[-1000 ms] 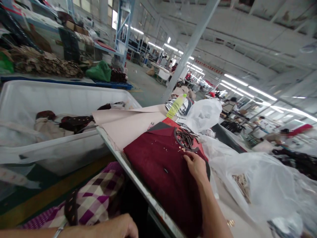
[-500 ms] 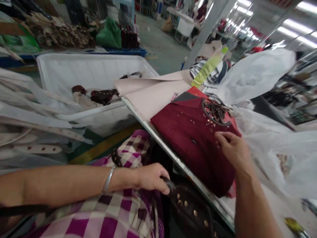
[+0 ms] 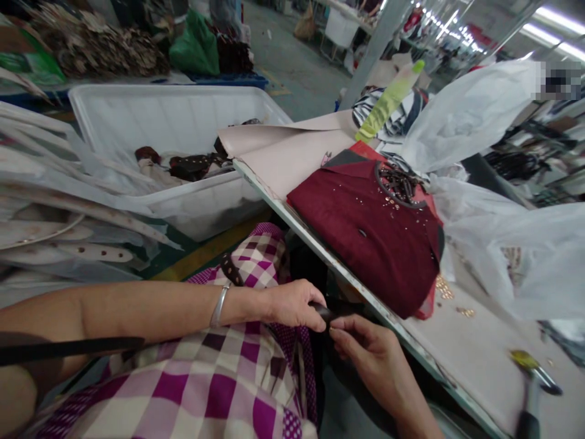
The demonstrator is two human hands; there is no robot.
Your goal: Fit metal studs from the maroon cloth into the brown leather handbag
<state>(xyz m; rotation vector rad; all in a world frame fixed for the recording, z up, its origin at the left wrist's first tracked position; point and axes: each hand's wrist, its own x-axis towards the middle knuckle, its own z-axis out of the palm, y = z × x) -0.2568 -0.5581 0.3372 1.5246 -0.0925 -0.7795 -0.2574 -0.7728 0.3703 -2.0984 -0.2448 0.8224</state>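
Two hands: left hand (image 3: 292, 303), right hand (image 3: 370, 356). One white bin (image 3: 150, 116), one red cloth (image 3: 365, 231), one bottle (image 3: 388, 100). Plastic bags: apparently two.

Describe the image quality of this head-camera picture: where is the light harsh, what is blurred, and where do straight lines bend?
Head view: ceiling strip lights blow out at top right; a blurred patch sits near that edge; the table edge and white bin splay out wide-angle; the hammer at the lower right smears; the left hand and right hand pinching a dark strap are fairly sharp, in softer shade below the table.
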